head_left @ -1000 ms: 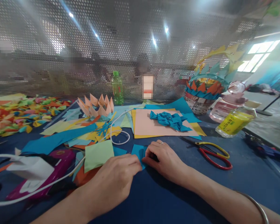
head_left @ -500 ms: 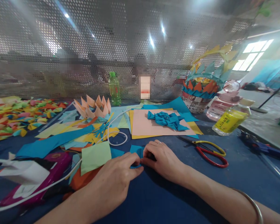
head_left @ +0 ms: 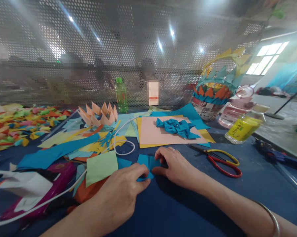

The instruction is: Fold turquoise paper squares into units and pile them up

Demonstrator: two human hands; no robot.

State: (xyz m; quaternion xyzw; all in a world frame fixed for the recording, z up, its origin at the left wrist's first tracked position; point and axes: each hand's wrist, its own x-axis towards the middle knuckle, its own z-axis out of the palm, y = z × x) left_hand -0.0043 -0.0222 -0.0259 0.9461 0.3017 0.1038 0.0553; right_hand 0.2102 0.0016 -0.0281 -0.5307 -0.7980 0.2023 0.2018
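A small piece of blue paper (head_left: 148, 161) lies on the table between my hands, with a crease down its middle. My left hand (head_left: 126, 186) pinches its lower left side between thumb and fingers. At the right side, my right hand (head_left: 176, 168) has curled fingers closed on the paper's edge, which they partly cover. Beyond the hands, several folded blue paper pieces (head_left: 176, 127) lie piled on a pink sheet (head_left: 150, 136). A pale green paper square (head_left: 101, 167) sits just left of my left hand.
Scissors (head_left: 223, 161) with red and yellow handles lie right of my hand, near bottles (head_left: 244, 128) and a paper basket (head_left: 210, 107). A purple power strip (head_left: 56, 184) with a white cable is at left. Peach paper points (head_left: 99, 115) and a green-capped bottle (head_left: 121, 95) stand behind.
My right hand has shifted slightly right and its thumb has drawn away from my left fingers. More of the creased blue paper now shows between the hands.
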